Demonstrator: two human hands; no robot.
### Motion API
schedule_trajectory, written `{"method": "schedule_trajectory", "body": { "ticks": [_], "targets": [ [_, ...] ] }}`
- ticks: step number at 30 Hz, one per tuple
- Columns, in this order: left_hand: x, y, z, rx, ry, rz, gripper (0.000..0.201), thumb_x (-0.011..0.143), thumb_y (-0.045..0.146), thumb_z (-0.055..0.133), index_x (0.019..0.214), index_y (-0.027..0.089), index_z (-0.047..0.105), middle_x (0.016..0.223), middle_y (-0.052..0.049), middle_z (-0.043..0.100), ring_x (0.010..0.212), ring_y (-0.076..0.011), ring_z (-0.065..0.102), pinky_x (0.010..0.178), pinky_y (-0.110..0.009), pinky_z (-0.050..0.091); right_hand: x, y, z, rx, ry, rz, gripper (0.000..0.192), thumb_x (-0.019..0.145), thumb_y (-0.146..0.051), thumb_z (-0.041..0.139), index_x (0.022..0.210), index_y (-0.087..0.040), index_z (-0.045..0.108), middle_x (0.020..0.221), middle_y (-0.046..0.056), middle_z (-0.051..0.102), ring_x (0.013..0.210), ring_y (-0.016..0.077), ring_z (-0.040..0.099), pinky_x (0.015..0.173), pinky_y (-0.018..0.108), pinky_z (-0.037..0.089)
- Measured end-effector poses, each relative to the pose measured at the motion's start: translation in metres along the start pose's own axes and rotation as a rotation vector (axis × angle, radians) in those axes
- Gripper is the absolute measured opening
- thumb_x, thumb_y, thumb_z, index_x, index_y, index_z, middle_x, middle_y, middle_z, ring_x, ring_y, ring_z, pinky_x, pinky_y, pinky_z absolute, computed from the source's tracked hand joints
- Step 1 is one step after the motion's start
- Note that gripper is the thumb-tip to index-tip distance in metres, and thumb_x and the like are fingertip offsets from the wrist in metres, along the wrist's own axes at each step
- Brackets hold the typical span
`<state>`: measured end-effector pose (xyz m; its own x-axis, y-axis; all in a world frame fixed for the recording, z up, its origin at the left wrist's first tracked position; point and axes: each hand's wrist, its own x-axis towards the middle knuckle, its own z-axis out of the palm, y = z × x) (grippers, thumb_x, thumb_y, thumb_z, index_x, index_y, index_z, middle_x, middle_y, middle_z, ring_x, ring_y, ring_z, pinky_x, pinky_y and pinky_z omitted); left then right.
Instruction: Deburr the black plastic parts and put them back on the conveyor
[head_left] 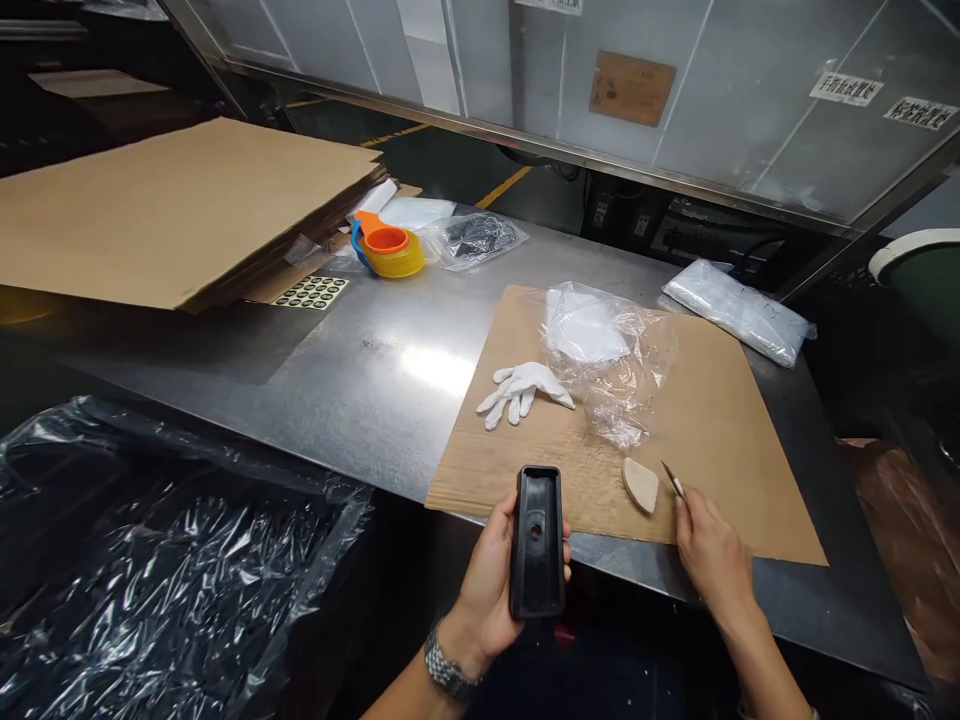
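My left hand (pixel 487 580) grips a black oblong plastic part (pixel 537 540) with a round hole in its middle, held upright over the table's near edge. A metal watch sits on that wrist. My right hand (pixel 712 550) holds a thin small blade (pixel 673 480), its tip pointing up and left over the brown cardboard sheet (pixel 735 450). Just left of the blade lies a tan wedge-shaped piece (pixel 640 484) on the cardboard. A white glove (pixel 521 390) and a crumpled clear plastic bag (pixel 611 360) lie farther back on the same sheet.
The steel table (pixel 375 370) carries a stack of large cardboard sheets (pixel 172 200) at the back left, a sheet of round black stickers (pixel 311 292), an orange-and-yellow tape dispenser (pixel 390 248) and bagged items (pixel 739 310). A bin lined with black plastic (pixel 150 560) stands at the lower left.
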<state>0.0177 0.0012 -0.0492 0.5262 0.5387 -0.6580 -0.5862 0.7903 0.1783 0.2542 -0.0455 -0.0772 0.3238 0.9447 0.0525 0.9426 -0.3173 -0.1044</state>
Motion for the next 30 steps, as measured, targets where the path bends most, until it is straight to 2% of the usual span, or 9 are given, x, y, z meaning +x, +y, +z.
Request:
{"method": "schedule_trajectory", "body": {
  "ticks": [3, 7, 9, 12, 15, 19, 22, 27, 30],
  "targets": [
    [0.000, -0.003, 0.001, -0.007, -0.022, -0.056, 0.045, 0.085, 0.044, 0.041, 0.078, 0.006, 0.064, 0.068, -0.009, 0.064, 0.055, -0.0157, 0.059, 0.052, -0.027, 0.049, 0.016, 0.006, 0.005, -0.104, 0.076, -0.014, 0.029, 0.090, -0.025, 0.039, 0.106, -0.011, 0.059, 0.079, 0.012, 0.058, 0.071, 0.0242, 0.054, 0.056, 0.031, 0.035],
    [0.002, -0.005, 0.001, 0.012, -0.008, -0.121, 0.050, 0.085, 0.048, 0.038, 0.074, 0.005, 0.063, 0.065, -0.008, 0.063, 0.052, -0.0155, 0.059, 0.050, -0.027, 0.049, 0.018, -0.009, -0.001, -0.144, 0.149, -0.089, 0.031, 0.086, -0.024, 0.045, 0.110, -0.008, 0.057, 0.090, 0.017, 0.056, 0.083, 0.0294, 0.049, 0.068, 0.040, 0.038],
    [0.003, -0.005, 0.001, 0.022, 0.006, -0.146, 0.054, 0.086, 0.049, 0.035, 0.075, 0.005, 0.063, 0.066, -0.009, 0.064, 0.051, -0.0155, 0.059, 0.049, -0.027, 0.049, 0.010, -0.026, -0.010, 0.066, 0.145, -0.238, 0.028, 0.088, -0.024, 0.045, 0.111, -0.012, 0.056, 0.094, 0.014, 0.056, 0.085, 0.0264, 0.049, 0.071, 0.039, 0.040],
    [0.004, -0.006, 0.003, -0.009, -0.013, -0.185, 0.053, 0.087, 0.048, 0.034, 0.073, 0.006, 0.063, 0.062, -0.007, 0.064, 0.046, -0.0143, 0.058, 0.046, -0.026, 0.048, -0.010, -0.059, -0.029, 0.574, -0.022, -0.585, 0.021, 0.089, -0.020, 0.046, 0.107, -0.019, 0.054, 0.091, 0.007, 0.055, 0.084, 0.0183, 0.050, 0.071, 0.031, 0.042],
    [0.004, -0.009, 0.004, -0.133, -0.053, -0.196, 0.047, 0.088, 0.041, 0.036, 0.063, 0.009, 0.060, 0.056, -0.005, 0.063, 0.048, -0.0120, 0.058, 0.049, -0.022, 0.047, -0.026, -0.088, -0.042, 0.713, -0.145, -0.760, 0.015, 0.088, -0.022, 0.050, 0.101, -0.020, 0.056, 0.086, 0.005, 0.055, 0.078, 0.0164, 0.049, 0.067, 0.030, 0.040],
    [0.003, -0.012, 0.003, -0.169, -0.086, -0.166, 0.038, 0.087, 0.035, 0.041, 0.065, 0.010, 0.061, 0.062, -0.005, 0.066, 0.057, -0.0125, 0.062, 0.059, -0.021, 0.048, -0.030, -0.103, -0.042, 0.675, -0.177, -0.777, 0.026, 0.087, -0.041, 0.048, 0.095, -0.019, 0.059, 0.084, 0.006, 0.054, 0.076, 0.0184, 0.046, 0.065, 0.033, 0.036],
    [0.002, -0.013, 0.002, -0.150, -0.079, -0.194, 0.039, 0.087, 0.036, 0.041, 0.065, 0.010, 0.061, 0.059, -0.004, 0.065, 0.056, -0.0130, 0.062, 0.057, -0.021, 0.048, -0.028, -0.105, -0.039, 0.669, -0.220, -0.796, 0.032, 0.087, -0.048, 0.044, 0.092, -0.019, 0.058, 0.083, 0.005, 0.055, 0.078, 0.0187, 0.046, 0.067, 0.033, 0.034],
    [0.001, -0.016, 0.002, -0.128, -0.063, -0.215, 0.039, 0.087, 0.038, 0.041, 0.069, 0.011, 0.062, 0.058, -0.005, 0.064, 0.052, -0.0131, 0.061, 0.050, -0.021, 0.047, -0.020, -0.103, -0.039, 0.698, -0.283, -0.793, 0.018, 0.086, -0.038, 0.052, 0.093, -0.022, 0.057, 0.086, 0.001, 0.058, 0.081, 0.0174, 0.046, 0.070, 0.033, 0.033],
    [-0.001, -0.019, -0.001, 0.012, -0.027, -0.239, 0.046, 0.086, 0.046, 0.038, 0.073, 0.010, 0.063, 0.053, -0.005, 0.062, 0.044, -0.0137, 0.058, 0.045, -0.022, 0.046, -0.007, -0.099, -0.040, 0.705, -0.261, -0.753, 0.009, 0.086, -0.028, 0.054, 0.089, -0.021, 0.059, 0.080, 0.001, 0.056, 0.078, 0.0161, 0.046, 0.069, 0.032, 0.033]
  ]
}}
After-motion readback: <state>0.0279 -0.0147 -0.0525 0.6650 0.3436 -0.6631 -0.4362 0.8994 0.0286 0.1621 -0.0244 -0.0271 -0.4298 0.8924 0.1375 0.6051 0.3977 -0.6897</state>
